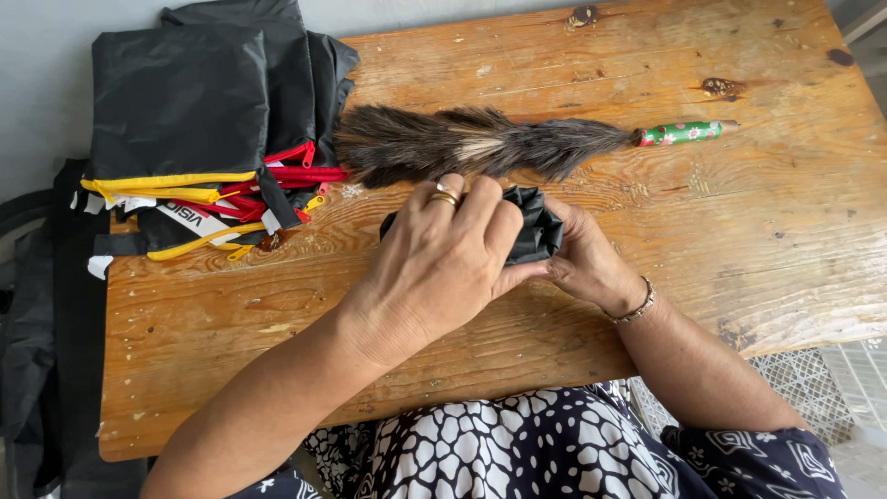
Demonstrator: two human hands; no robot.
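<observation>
a: your left hand [443,254] is curled over the bundle of black fabric [531,222], fingers wrapped down on top of it, and your right hand [582,263] cups it from the far side, thumb and fingers pinched in. both are closed on it, neither is flat or open.

b: where does it sit against the feather duster [480,143]?

a: just on your side of the duster, near the middle of its plume, close but i can't tell if they touch. the stack of black bags [185,111] with yellow and red zips lies off the plume's tip end, at the corner of the wooden table [739,231].

b: what could go wrong here?

a: the fabric looks thin, slick and slightly glossy (the sort that springs back), so if you loosen your grip the folds would likely pop open. and your left knuckles are near the plume; a push away from you could snag the soft brown feathers or roll the duster on its round green painted handle [684,133].

b: and the table itself?

a: rough, worn planks with knots, scratches and pale flecks. dragging the bundle across that grain might catch the cloth. the zip pulls beyond the plume's tip could also hook it if it slid that way.
</observation>
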